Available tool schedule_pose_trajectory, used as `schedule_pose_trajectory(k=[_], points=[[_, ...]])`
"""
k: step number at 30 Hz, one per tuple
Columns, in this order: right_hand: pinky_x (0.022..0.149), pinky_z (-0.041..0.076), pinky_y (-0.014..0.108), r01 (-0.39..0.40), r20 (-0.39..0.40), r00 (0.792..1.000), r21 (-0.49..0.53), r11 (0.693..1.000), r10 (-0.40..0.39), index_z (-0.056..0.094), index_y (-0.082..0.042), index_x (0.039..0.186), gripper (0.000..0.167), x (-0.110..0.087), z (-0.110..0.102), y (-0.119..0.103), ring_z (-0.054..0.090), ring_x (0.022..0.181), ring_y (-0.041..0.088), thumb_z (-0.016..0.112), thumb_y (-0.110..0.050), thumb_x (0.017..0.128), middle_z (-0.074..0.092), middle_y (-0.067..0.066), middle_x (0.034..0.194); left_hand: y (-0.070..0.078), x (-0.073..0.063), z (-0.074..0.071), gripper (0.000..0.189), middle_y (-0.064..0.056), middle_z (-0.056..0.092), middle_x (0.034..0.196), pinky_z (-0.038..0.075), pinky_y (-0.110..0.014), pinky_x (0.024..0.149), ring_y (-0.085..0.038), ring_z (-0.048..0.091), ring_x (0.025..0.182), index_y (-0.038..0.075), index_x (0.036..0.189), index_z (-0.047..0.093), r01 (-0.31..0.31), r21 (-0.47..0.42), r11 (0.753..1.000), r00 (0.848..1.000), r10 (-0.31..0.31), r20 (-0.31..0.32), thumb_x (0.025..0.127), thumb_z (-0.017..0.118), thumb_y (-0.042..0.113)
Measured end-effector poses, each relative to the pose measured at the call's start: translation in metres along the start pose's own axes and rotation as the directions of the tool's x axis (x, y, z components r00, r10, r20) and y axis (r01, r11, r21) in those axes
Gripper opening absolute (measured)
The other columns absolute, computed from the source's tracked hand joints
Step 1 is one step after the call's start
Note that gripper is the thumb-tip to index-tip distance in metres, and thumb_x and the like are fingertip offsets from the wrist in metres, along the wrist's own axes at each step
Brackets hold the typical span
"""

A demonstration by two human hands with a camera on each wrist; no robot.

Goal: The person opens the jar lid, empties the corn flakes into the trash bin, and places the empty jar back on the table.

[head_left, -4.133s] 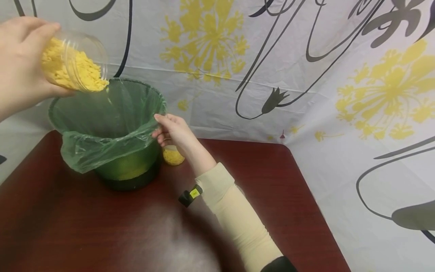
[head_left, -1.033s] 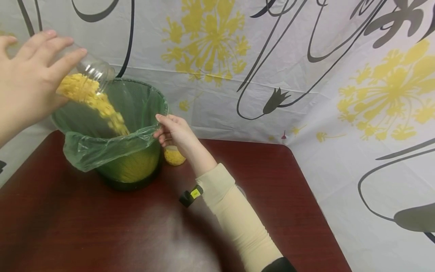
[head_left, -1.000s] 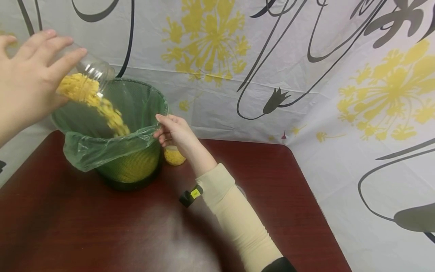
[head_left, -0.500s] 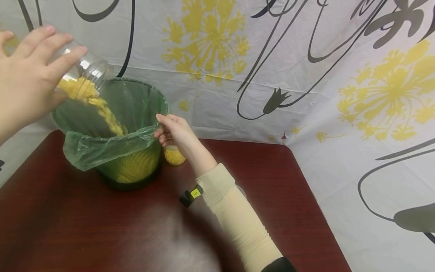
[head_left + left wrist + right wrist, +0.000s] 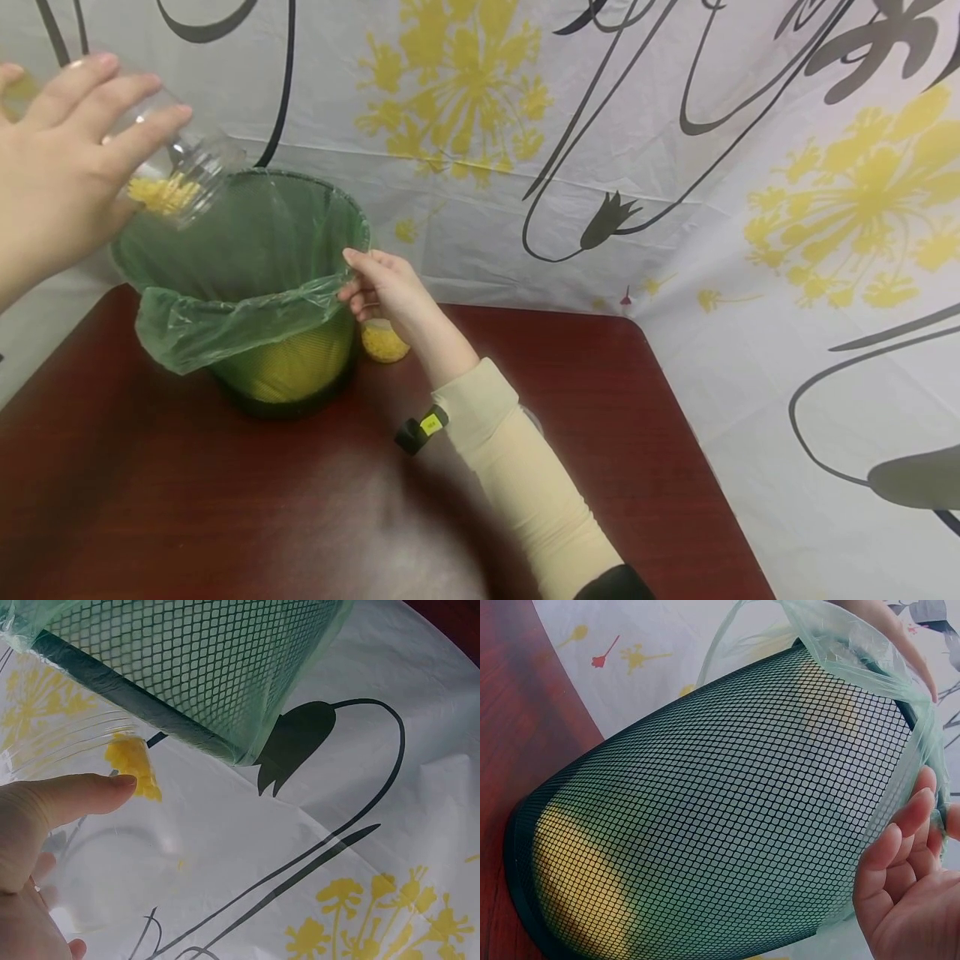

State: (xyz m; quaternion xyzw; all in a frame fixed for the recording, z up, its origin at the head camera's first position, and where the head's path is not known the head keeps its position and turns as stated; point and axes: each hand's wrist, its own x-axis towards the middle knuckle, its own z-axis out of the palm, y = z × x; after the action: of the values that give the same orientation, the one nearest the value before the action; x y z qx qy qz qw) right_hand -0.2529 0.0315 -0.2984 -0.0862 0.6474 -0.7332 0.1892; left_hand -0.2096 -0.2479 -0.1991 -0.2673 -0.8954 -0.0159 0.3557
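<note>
My left hand (image 5: 67, 158) grips a clear plastic jar (image 5: 180, 167), tilted mouth-down above the left side of a mesh wastebasket (image 5: 288, 371). A small heap of yellow pieces (image 5: 160, 193) lies inside the jar near its neck. A green plastic bag (image 5: 225, 329) lines the basket and hangs over the front of its rim. At the right of the rim my right hand (image 5: 393, 296) pinches the bag's edge between thumb and curled fingers. Through the mesh in the right wrist view, a yellow mass (image 5: 585, 885) shows at the basket's bottom.
A second clear jar (image 5: 384, 343) with yellow contents stands right of the basket, partly behind my right hand. The dark red table (image 5: 585, 417) meets a patterned white cloth (image 5: 480, 225) at the back. A clear round edge shows behind my right forearm.
The jar has tipped further, its yellow pieces poured into the basket in a stream that has now stopped. The yellow level in the basket rose. My right hand stayed put.
</note>
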Motion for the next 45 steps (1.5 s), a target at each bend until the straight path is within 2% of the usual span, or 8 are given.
schedule_pose_trajectory(k=[10,19,37,45], points=[[0.047,0.043,0.026,-0.002,-0.003,1.000,0.003,1.000,0.002,0.047,-0.010,0.075,0.031,0.000,0.001,-0.001,0.049,0.046,0.014,0.057,-0.030,0.096,0.061,0.006,0.061,0.003,0.000,-0.002,0.101,-0.009,0.029,0.153,0.001,-0.058,0.109,-0.026,0.014,0.143,0.015,0.143,0.038,-0.080,0.002,0.997,0.995,0.080,-0.065,0.051,0.059,-0.022],[0.046,0.043,0.026,-0.003,-0.005,1.000,0.003,1.000,0.003,0.047,-0.010,0.075,0.030,0.000,0.001,0.000,0.049,0.046,0.013,0.057,-0.030,0.096,0.061,0.006,0.061,0.006,0.000,-0.005,0.104,-0.007,0.026,0.154,0.001,-0.060,0.109,-0.023,0.011,0.144,0.016,0.143,0.037,-0.040,0.022,0.999,0.999,0.040,-0.004,0.050,0.066,-0.020],[0.046,0.044,0.025,-0.006,0.006,1.000,0.016,1.000,0.006,0.047,-0.011,0.075,0.030,0.000,0.001,0.000,0.050,0.046,0.013,0.057,-0.029,0.096,0.061,0.005,0.061,0.009,-0.001,-0.006,0.098,-0.005,0.025,0.154,0.000,-0.058,0.109,-0.022,0.011,0.144,0.017,0.143,0.037,-0.075,0.054,0.996,0.997,0.074,0.020,0.056,0.063,-0.021],[0.045,0.044,0.024,-0.005,0.009,1.000,0.016,1.000,0.005,0.047,-0.011,0.075,0.029,-0.001,0.000,-0.001,0.049,0.045,0.013,0.057,-0.029,0.096,0.061,0.005,0.060,0.010,-0.002,-0.007,0.096,-0.005,0.021,0.156,-0.003,-0.056,0.109,-0.021,0.007,0.145,0.021,0.147,0.032,-0.062,0.074,0.995,0.994,0.055,0.098,0.064,0.059,-0.018]])
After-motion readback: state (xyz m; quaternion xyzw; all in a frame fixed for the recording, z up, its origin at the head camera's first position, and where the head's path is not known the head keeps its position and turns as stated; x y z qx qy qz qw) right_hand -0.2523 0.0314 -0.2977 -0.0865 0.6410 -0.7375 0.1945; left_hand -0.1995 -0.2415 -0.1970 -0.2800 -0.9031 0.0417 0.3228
